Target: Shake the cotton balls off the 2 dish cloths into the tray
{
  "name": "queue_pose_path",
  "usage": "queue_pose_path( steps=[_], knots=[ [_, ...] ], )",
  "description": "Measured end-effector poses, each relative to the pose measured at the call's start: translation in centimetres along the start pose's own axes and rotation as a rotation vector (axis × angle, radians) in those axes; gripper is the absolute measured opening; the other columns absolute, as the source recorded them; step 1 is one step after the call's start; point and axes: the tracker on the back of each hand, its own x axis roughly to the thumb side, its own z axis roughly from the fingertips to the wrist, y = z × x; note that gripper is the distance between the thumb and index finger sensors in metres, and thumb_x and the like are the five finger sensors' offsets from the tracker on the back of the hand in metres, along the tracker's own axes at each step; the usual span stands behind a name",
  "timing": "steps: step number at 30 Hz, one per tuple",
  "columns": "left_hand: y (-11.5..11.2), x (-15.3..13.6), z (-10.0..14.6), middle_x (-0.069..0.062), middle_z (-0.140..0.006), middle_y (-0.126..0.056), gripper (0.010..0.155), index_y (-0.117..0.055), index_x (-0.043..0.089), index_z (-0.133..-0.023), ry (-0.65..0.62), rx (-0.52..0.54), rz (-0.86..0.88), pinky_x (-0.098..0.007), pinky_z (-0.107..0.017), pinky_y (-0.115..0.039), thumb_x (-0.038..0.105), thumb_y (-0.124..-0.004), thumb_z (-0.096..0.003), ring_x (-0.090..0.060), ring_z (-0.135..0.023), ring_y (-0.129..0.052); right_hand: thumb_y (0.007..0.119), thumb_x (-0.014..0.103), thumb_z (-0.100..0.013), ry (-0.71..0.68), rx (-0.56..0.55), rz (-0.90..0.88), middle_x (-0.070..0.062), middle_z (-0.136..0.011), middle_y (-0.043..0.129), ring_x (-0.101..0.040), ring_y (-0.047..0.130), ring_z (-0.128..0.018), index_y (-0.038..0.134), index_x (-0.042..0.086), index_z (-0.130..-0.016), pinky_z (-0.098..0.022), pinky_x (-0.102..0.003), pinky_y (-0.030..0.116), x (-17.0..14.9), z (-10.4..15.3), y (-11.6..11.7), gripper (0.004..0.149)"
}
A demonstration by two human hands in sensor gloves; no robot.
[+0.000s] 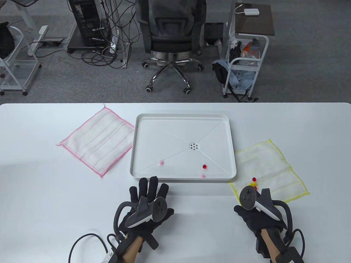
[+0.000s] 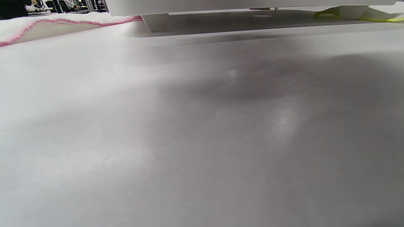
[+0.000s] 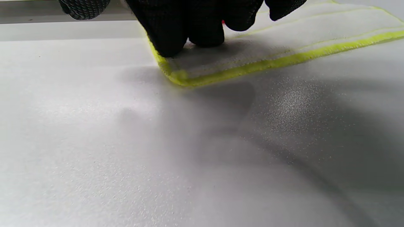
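Observation:
A white tray (image 1: 142, 167) sits mid-table holding two pink balls (image 1: 161, 162) and a red ball (image 1: 204, 166). Left of it a pink-edged cloth (image 1: 98, 139) lies flat with no balls on it. On the right, the yellow-edged cloth (image 1: 270, 167) carries a few small red and yellow balls (image 1: 254, 179) near its front-left corner. My left hand (image 1: 149, 190) lies flat on the table in front of the tray, fingers spread. My right hand (image 1: 255, 205) is at the yellow cloth's near corner. Its fingertips (image 3: 176, 34) touch the cloth (image 3: 284, 41), the thumb (image 3: 83, 8) apart.
The tray's front wall (image 2: 252, 4) is close ahead in the left wrist view, with the pink cloth (image 2: 63, 25) left and the yellow cloth (image 2: 363, 14) right. Beyond the table's far edge are an office chair (image 1: 171, 35) and a trolley (image 1: 244, 65).

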Motion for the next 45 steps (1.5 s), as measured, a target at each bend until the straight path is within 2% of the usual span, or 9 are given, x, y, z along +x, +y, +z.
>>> queue_pose_path(
  steps=[16,24,30,45],
  knots=[
    [0.0,0.0,-0.1,-0.005,-0.110,0.020,0.081,0.006,0.038,-0.109,-0.005,0.004,0.004,-0.065,-0.074,-0.013,0.075,-0.039,-0.0520,-0.040,-0.098,0.014,0.062,0.052,-0.051,-0.109,-0.002,0.073,-0.012,-0.109,0.064,-0.038,0.051,-0.101,0.075,0.014,-0.097,-0.072,-0.058,0.049,2.8,1.2,0.4,0.061],
    [0.0,0.1,-0.1,-0.005,-0.110,0.020,0.081,0.006,0.038,-0.109,-0.008,0.006,0.003,-0.065,-0.074,-0.013,0.075,-0.039,-0.0523,-0.040,-0.098,0.013,0.063,0.052,-0.051,-0.174,0.006,0.099,-0.010,-0.110,0.062,-0.037,0.047,-0.102,0.074,0.015,-0.098,-0.073,-0.057,0.047,4.3,1.8,0.7,0.060],
    [-0.1,0.1,-0.1,-0.005,-0.110,0.020,0.081,0.006,0.038,-0.109,-0.006,0.004,0.002,-0.065,-0.074,-0.013,0.075,-0.040,-0.0520,-0.040,-0.098,0.014,0.063,0.052,-0.051,-0.227,0.027,0.122,-0.006,-0.113,0.055,-0.035,0.039,-0.103,0.069,0.018,-0.100,-0.074,-0.057,0.042,5.5,2.0,1.1,0.060],
    [-0.3,0.0,-0.3,-0.005,-0.110,0.021,0.081,0.006,0.038,-0.109,0.004,-0.012,-0.003,-0.065,-0.074,-0.012,0.075,-0.039,-0.0521,-0.040,-0.098,0.014,0.061,0.054,-0.051,-0.319,0.108,0.211,0.002,-0.115,0.022,-0.029,0.012,-0.103,0.041,0.026,-0.107,-0.075,-0.056,0.026,9.0,1.3,2.2,0.066]
  ],
)
